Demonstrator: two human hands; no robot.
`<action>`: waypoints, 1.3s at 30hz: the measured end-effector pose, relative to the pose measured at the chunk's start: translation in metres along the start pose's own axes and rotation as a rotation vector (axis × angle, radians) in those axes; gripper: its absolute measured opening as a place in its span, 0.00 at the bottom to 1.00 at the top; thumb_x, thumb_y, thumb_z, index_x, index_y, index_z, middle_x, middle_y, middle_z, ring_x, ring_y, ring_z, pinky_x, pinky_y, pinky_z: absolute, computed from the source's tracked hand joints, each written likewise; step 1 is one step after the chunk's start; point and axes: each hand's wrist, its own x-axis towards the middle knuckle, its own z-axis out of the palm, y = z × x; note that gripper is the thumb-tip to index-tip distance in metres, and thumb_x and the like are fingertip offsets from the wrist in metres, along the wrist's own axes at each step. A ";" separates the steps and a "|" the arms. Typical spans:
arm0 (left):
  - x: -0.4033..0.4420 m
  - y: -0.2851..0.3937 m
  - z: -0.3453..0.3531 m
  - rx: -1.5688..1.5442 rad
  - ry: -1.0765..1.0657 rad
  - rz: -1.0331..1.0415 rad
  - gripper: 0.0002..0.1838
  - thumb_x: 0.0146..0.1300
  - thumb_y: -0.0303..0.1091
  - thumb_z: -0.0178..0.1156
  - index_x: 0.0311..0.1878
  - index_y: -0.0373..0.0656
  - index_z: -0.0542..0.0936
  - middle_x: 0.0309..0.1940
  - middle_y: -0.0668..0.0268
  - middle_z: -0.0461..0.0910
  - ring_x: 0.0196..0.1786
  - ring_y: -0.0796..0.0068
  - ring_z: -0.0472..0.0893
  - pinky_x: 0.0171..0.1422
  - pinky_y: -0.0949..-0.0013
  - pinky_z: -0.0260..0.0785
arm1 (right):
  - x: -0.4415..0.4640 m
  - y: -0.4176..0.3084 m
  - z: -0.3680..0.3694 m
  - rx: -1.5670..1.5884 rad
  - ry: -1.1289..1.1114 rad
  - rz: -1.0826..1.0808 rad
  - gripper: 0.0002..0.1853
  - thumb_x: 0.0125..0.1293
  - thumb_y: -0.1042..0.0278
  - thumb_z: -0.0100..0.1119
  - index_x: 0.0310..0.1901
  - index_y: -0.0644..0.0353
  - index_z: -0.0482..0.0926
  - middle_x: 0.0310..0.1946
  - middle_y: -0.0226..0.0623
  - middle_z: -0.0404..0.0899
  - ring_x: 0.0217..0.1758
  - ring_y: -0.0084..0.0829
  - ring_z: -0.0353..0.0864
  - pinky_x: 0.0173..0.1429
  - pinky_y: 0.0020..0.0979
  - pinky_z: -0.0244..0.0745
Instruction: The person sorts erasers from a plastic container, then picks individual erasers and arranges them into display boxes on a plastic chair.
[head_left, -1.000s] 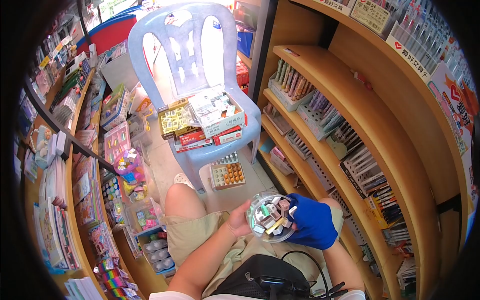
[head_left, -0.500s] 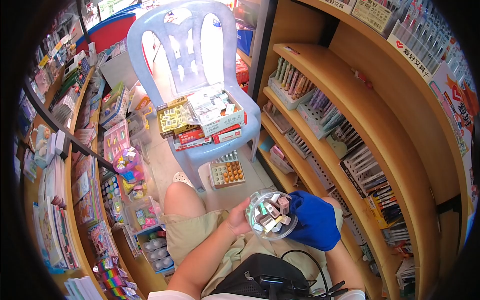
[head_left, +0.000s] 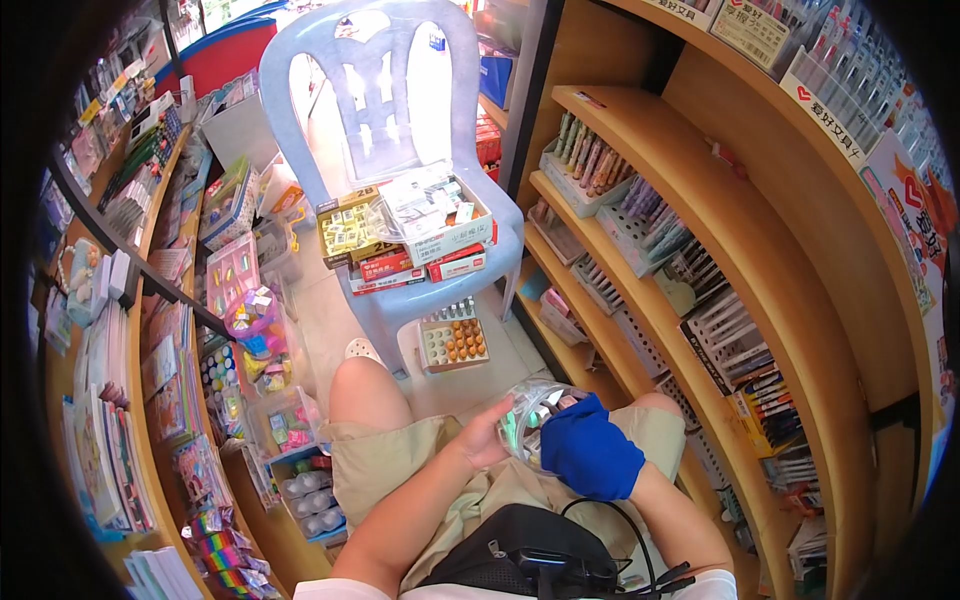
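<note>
My left hand (head_left: 487,437) grips a clear round plastic tub (head_left: 517,455) by its left side, above my lap. Small erasers (head_left: 545,411), whitish with some coloured sleeves, lie inside it. A blue cloth (head_left: 594,447) covers my right hand, hiding its fingers, and is pressed over the right part of the tub's mouth. Beyond my knees, a light blue plastic chair (head_left: 365,120) carries an open box of yellow erasers (head_left: 352,228) and a white box of erasers (head_left: 447,232), stacked on red-and-white boxes (head_left: 388,269).
Under the chair sits a box of orange-brown and pale round-topped items (head_left: 454,345). Curved wooden shelves (head_left: 690,170) with pens stand close on my right. Shelves of notebooks (head_left: 108,440) and plastic bins (head_left: 282,425) crowd my left. A black bag (head_left: 515,555) with cables rests at my waist.
My right hand has moved left with the blue cloth, from beside the tub to over its mouth, covering part of the erasers. My left hand still grips the tub.
</note>
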 end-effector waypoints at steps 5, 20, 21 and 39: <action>-0.002 -0.001 0.015 0.089 0.053 -0.030 0.37 0.68 0.57 0.55 0.72 0.45 0.62 0.69 0.57 0.67 0.69 0.58 0.68 0.74 0.51 0.58 | 0.008 -0.024 0.007 -0.121 0.056 0.139 0.05 0.45 0.70 0.59 0.26 0.54 0.81 0.23 0.46 0.77 0.34 0.49 0.78 0.50 0.47 0.66; 0.000 -0.005 -0.003 0.047 0.074 -0.015 0.35 0.64 0.57 0.59 0.67 0.45 0.68 0.62 0.57 0.73 0.61 0.58 0.73 0.69 0.52 0.63 | -0.008 0.011 0.025 0.509 0.214 0.265 0.12 0.46 0.75 0.60 0.36 0.59 0.78 0.35 0.46 0.77 0.43 0.50 0.75 0.51 0.42 0.67; 0.001 -0.006 -0.004 0.049 0.069 -0.015 0.35 0.64 0.57 0.59 0.68 0.45 0.68 0.62 0.57 0.73 0.61 0.59 0.73 0.69 0.52 0.63 | -0.010 0.011 0.027 0.439 0.204 0.223 0.13 0.46 0.71 0.63 0.38 0.59 0.79 0.35 0.44 0.77 0.44 0.48 0.75 0.52 0.43 0.67; -0.003 -0.010 0.012 0.083 0.104 -0.080 0.36 0.69 0.56 0.52 0.71 0.41 0.63 0.69 0.54 0.67 0.71 0.57 0.66 0.75 0.49 0.55 | -0.001 -0.008 0.017 0.025 -0.114 0.054 0.08 0.43 0.68 0.61 0.29 0.57 0.81 0.24 0.44 0.78 0.28 0.44 0.78 0.33 0.46 0.67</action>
